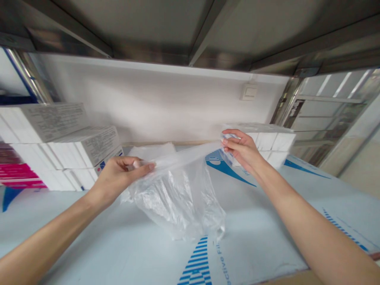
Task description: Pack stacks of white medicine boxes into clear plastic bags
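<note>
A clear plastic bag [178,194] hangs stretched between my two hands, its crumpled body drooping over the film-covered shelf. My left hand [118,174] pinches one end of its upper edge between thumb and fingers. At the other end, my right hand [240,148] grips the opposite corner, higher and further to the right. Behind the bag lies more whitish plastic [154,150], partly covered, and I cannot tell whether it is a separate piece.
White printed boxes [97,146] are stacked at the left, above pink packs [20,174]. More white boxes [276,140], seemingly wrapped in clear film, stand behind my right hand. A metal shelf [154,31] hangs low overhead. A switch [249,92] is on the back wall [166,103].
</note>
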The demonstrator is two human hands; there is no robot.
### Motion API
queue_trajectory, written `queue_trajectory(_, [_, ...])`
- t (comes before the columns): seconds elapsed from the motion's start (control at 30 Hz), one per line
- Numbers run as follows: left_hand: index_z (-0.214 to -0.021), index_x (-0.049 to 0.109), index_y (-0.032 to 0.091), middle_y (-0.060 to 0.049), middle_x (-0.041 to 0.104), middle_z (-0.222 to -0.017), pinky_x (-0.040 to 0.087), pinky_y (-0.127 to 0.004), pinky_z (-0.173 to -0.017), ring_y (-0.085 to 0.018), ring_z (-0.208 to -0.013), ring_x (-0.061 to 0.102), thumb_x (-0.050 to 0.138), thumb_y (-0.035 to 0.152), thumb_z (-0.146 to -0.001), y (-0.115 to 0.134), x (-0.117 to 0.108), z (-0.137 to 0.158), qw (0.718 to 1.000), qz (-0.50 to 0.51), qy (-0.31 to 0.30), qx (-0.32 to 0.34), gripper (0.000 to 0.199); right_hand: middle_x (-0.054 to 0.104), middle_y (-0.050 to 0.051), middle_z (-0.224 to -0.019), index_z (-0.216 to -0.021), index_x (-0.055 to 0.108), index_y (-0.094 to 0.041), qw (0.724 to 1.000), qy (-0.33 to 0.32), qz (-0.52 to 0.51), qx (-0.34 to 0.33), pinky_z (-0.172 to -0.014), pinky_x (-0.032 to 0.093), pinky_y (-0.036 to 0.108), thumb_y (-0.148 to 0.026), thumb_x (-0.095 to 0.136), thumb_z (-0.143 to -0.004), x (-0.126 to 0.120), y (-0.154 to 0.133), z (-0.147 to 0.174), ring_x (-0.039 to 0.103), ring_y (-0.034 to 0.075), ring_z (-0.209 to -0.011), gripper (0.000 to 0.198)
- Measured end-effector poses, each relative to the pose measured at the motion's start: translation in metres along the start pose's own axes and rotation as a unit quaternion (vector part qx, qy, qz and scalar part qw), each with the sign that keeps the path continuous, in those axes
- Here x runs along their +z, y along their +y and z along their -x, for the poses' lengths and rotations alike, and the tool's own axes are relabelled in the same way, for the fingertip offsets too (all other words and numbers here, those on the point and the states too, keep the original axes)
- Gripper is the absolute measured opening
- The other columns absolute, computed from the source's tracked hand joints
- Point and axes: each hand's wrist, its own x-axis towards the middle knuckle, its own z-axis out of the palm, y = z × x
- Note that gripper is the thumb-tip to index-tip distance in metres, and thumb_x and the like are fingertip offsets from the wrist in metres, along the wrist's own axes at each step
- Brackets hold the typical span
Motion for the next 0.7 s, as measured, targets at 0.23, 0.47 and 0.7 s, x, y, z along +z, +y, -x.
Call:
queue_trajectory(0.23, [-0.109,0.058,0.025,0.005,0.068,-0.062,0.050,-0.019,-0.057,-0.014,-0.060,0.066,0.088,0.035,-0.062,0.004,-0.002,-0.004,0.989,0.136,0.054,-0.006,0.056,0.072,-0.001,-0.066,-0.085,0.072,-0.022,0.999,0.037,0.011,-0.020,-0.064,0.056,0.026,-0.031,0.093,-0.056,-0.006,0.000,-0.003,0.067,0.014,-0.063,0.037])
queue_trajectory(0.47, [-0.156,0.005,0.036,-0.005,0.075,-0.091,0.061,-0.039,-0.078,-0.027,-0.087,0.076,0.081,0.036,-0.072,0.004,0.004,0.002,0.983,0.160,-0.090,-0.029,0.113,0.072,0.000,-0.080,-0.080,0.068,-0.024,0.993,0.099,-0.060,-0.011,-0.088,0.060,0.033,-0.028,0.092,-0.058,-0.009,0.008,-0.007,0.072,0.019,-0.089,0.032])
queue_trajectory(0.7, [-0.086,0.065,0.020,-0.004,0.073,-0.091,0.060,-0.036,-0.084,-0.022,-0.089,0.073,0.078,0.037,-0.073,-0.004,0.014,0.002,0.979,0.202,-0.009,-0.039,0.026,0.067,0.007,-0.064,-0.059,0.051,-0.024,0.967,-0.031,-0.079,0.241,-0.062,0.062,0.035,-0.081,0.065,-0.068,-0.007,0.018,-0.004,0.072,0.026,-0.076,0.059])
